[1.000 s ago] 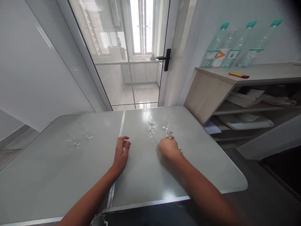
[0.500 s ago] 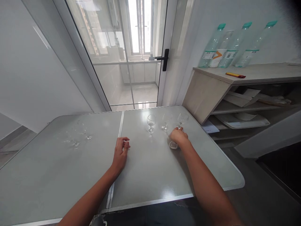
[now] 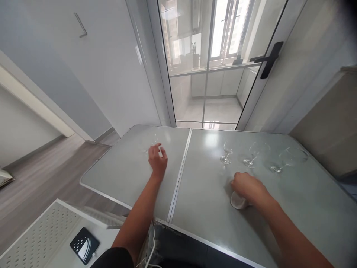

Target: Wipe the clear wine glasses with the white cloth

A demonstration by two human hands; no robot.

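Observation:
My left hand (image 3: 158, 160) reaches over the left half of the table, its fingers loosely curved with a gap between thumb and fingertips. Just beyond it are faint clear stemmed glasses (image 3: 146, 149), partly hidden by the hand; I cannot tell if it touches one. My right hand (image 3: 248, 187) is closed low over the table, around a small whitish rounded thing (image 3: 238, 201) that is mostly covered by the fingers and palm. Past that hand a clear stemmed glass (image 3: 227, 152) stands upright, with a second glass (image 3: 250, 159) and a third glass (image 3: 279, 165) to its right.
A metal strip (image 3: 180, 175) divides the pale table (image 3: 203, 208). Behind it is a glass door (image 3: 220, 85) with a black handle (image 3: 269, 60). At lower left, a phone (image 3: 84, 245) with a cable lies on a white perforated surface (image 3: 41, 238).
The view has swung left. My left hand has moved away from the dividing strip to the glasses on the left. My right hand has drawn back from the right-hand glasses, keeping the whitish thing.

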